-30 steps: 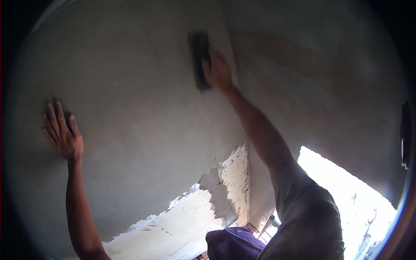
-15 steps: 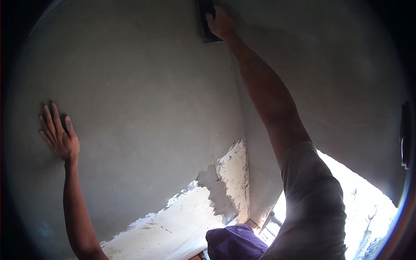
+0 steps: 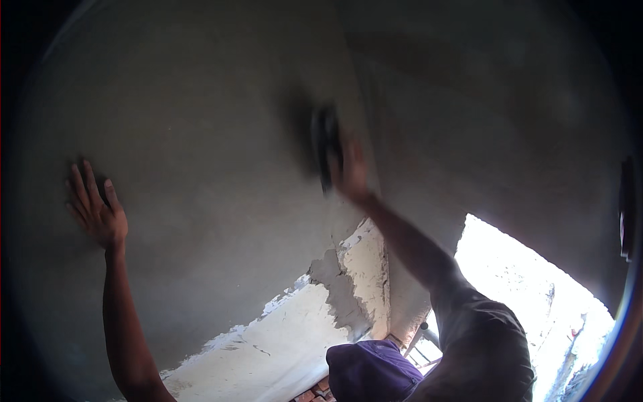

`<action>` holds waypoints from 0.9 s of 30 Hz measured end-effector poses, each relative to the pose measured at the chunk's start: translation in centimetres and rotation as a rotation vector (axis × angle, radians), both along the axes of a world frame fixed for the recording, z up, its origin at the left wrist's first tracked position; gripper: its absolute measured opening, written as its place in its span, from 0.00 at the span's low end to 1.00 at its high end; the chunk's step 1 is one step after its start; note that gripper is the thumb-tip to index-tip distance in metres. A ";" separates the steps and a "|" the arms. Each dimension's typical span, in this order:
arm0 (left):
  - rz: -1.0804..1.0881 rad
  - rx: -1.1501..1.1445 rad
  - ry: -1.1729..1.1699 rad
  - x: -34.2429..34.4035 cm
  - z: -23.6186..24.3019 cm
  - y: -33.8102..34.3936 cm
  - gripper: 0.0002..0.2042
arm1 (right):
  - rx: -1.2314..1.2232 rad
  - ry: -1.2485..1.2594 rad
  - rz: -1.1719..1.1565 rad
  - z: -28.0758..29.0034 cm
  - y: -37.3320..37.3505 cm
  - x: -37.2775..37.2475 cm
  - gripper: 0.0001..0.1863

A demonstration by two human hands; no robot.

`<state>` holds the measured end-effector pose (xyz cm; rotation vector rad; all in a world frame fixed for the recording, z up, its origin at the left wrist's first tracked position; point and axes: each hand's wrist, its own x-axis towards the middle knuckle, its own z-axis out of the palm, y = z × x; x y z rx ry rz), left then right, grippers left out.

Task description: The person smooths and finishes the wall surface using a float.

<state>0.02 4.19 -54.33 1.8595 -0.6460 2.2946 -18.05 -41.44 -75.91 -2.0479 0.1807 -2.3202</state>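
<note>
My left hand [image 3: 100,208] lies flat with spread fingers against the grey plastered surface [image 3: 201,154], holding nothing. My right hand [image 3: 353,171] is blurred by motion and grips a dark plastering float [image 3: 326,144] near the inner corner. The float is seen nearly edge-on, tilted, with a dark shadow on the plaster to its left. Whether its face touches the surface I cannot tell. Below, the grey coat ends in a ragged edge against a pale, bare patch [image 3: 268,352].
A bright opening [image 3: 529,288] lies at the right, beside my right sleeve [image 3: 485,348]. A purple cap-like cloth [image 3: 372,370] shows at the bottom middle, with reddish bricks [image 3: 315,392] beside it. At the far right edge is a dark object [image 3: 626,208].
My right hand has come down from the top edge along the corner with the float, which has turned from flat to nearly edge-on. My left hand stays almost in place.
</note>
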 end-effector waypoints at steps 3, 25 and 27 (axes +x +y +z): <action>-0.002 -0.002 -0.030 -1.0 0.8 -0.1 0.31 | -0.058 -0.267 0.016 16.2 -5.5 -0.3 0.29; 0.047 0.020 -0.029 -0.8 0.5 0.6 0.30 | 0.069 -0.103 -0.008 12.7 -2.7 -0.1 0.30; 0.042 0.031 -0.063 -0.7 0.7 0.5 0.30 | 0.054 -0.198 -0.055 21.9 -6.1 0.0 0.27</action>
